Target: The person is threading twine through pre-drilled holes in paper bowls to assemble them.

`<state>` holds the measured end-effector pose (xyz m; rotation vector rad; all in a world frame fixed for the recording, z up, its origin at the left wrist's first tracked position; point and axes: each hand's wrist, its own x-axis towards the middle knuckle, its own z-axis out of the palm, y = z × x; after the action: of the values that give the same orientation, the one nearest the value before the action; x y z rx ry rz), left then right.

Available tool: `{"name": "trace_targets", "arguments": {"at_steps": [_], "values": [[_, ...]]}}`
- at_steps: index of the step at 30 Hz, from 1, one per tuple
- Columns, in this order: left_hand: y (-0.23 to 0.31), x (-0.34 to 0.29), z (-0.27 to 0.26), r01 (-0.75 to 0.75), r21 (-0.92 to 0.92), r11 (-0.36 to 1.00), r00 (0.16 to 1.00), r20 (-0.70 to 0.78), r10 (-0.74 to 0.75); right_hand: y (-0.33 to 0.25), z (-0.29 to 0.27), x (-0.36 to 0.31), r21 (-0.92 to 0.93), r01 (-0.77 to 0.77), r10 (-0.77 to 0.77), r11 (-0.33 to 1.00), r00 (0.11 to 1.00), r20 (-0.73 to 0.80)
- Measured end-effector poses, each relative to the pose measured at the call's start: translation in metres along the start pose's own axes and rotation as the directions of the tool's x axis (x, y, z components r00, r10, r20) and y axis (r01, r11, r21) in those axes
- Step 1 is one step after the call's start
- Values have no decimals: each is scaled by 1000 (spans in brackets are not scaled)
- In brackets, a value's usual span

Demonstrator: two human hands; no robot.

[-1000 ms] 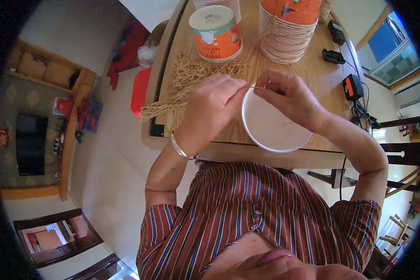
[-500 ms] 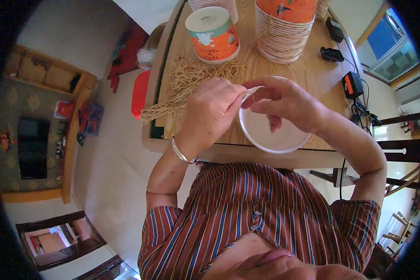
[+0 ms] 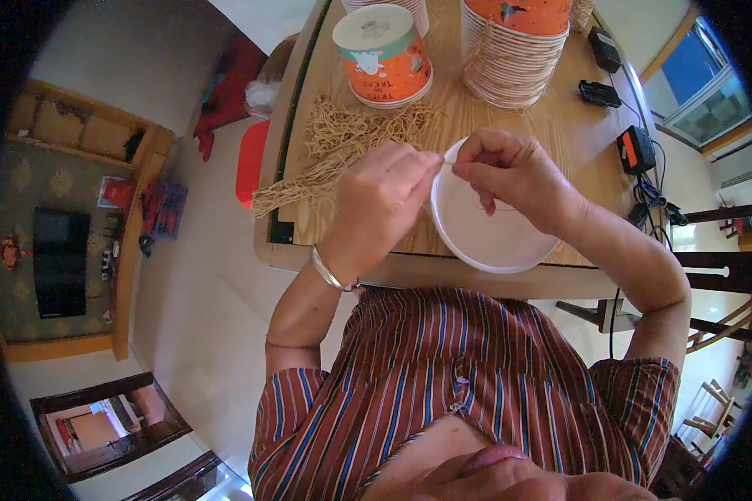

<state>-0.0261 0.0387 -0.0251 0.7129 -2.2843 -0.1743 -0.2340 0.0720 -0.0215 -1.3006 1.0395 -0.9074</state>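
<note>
My left hand (image 3: pixel 383 190), with a bracelet at its wrist, pinches one end of a thin pale cord (image 3: pixel 449 162). My right hand (image 3: pixel 522 177) pinches the same cord a short way off, so that a small piece shows between the fingertips. Both hands are above the rim of a white round paper tub (image 3: pixel 495 242), which stands mouth up at the table's near edge. Behind my left hand lies a loose heap of tan twisted cords (image 3: pixel 355 138). Whether the cord is fastened to the tub cannot be made out.
An orange and green printed paper tub (image 3: pixel 384 63) stands upside down behind the cords. To its right rises a tall stack of nested tubs (image 3: pixel 510 75) with cords hanging on it. Black adapters and cables (image 3: pixel 639 159) lie along the wooden table's (image 3: pixel 581 142) right edge. A red stool (image 3: pixel 251 163) is at the left.
My right fingers have drawn together into a tighter pinch on the cord; before, they were spread around a small loop of it. My left hand stays nearly in place.
</note>
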Motion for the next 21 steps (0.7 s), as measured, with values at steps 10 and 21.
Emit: {"name": "trace_targets", "arguments": {"at_steps": [10,21], "values": [[7,2,-9,416,-499,760,904,134,-406,-5,1,-4,39,40,-40,998,999,10],[13,2,6,347,-421,838,938,161,-307,3,6,-5,-58,97,-94,994,994,50]]}}
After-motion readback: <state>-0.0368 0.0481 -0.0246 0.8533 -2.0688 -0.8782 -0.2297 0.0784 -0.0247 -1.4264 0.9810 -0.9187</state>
